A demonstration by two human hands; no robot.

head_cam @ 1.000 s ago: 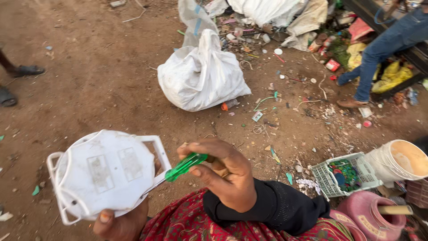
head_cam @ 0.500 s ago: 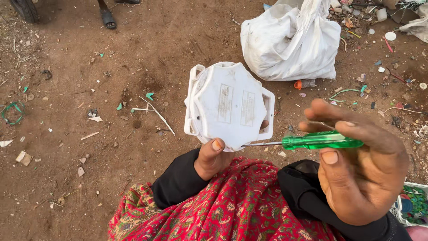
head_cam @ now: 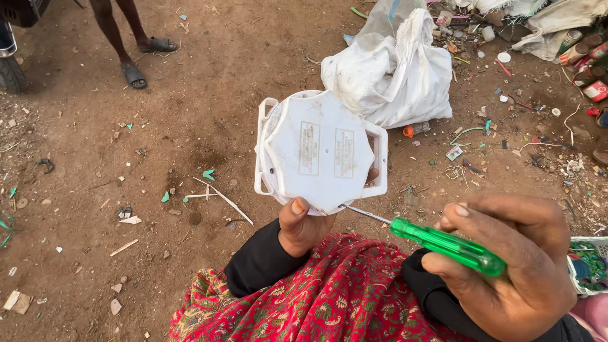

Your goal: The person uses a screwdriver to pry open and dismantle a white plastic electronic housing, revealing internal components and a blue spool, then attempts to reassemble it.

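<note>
one white plastic housing (head_cam: 320,151), flat and many-sided with two pale rectangular labels on its face, is held up in the left hand (head_cam: 303,223), thumb pressed on its lower edge and fingers wrapped behind so that only a fingertip shows at the right rim. one screwdriver (head_cam: 437,242) with a clear green handle is clamped in the right hand (head_cam: 506,266), fingers curled tight over the handle, and its thin metal shaft runs up and left until the tip meets the housing's bottom edge, just beside the thumb. both sleeves are black, and one red flowered cloth (head_cam: 329,297) lies across the lap beneath them. on the brown dirt ground (head_cam: 190,126) beyond the housing sits one full white sack (head_cam: 386,73), touching a pile of scrap at the top right. two feet in sandals (head_cam: 142,60) of another person stand at the top left, well apart from the hands. one pale basket (head_cam: 586,266) holding small green bits peeks in at the right edge.

compared with half a second ago, the housing sits a little further right in view and is tilted slightly, the right hand has dropped lower and further right, and the screwdriver now slants upward to the housing instead of lying nearly level; the other person's feet show more fully
</note>
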